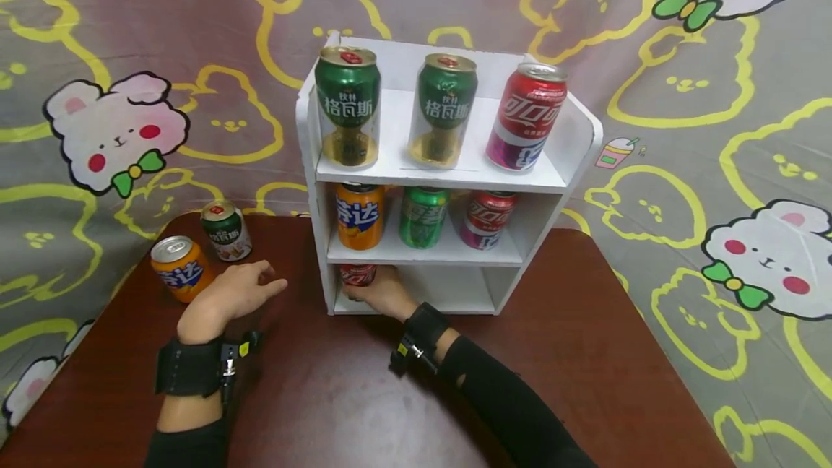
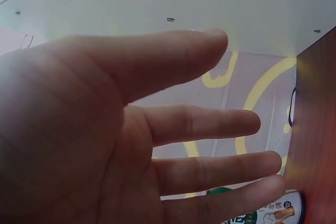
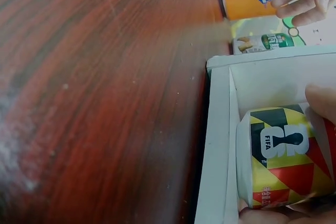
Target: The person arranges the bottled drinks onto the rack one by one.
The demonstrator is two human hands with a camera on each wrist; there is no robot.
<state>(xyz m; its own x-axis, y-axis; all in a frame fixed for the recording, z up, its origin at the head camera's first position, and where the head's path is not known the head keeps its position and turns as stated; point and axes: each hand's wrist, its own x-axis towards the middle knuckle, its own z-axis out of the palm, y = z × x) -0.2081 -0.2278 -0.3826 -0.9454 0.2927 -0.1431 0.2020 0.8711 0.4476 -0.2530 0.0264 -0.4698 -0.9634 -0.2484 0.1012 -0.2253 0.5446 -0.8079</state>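
My right hand reaches into the bottom left of the white shelf rack and grips a red soda can. The right wrist view shows that can's yellow, red and black side with a FIFA print, a thumb and fingers around it, close to the rack's side wall. Over the table on the left, my left hand holds nothing, its fingers loosely extended. Just beyond it stand an orange soda can and a green-and-white can.
Two green-and-gold cans and a red can stand on the top shelf. The middle shelf bears an orange can, a green can and a red can. A patterned cloth hangs behind the brown table.
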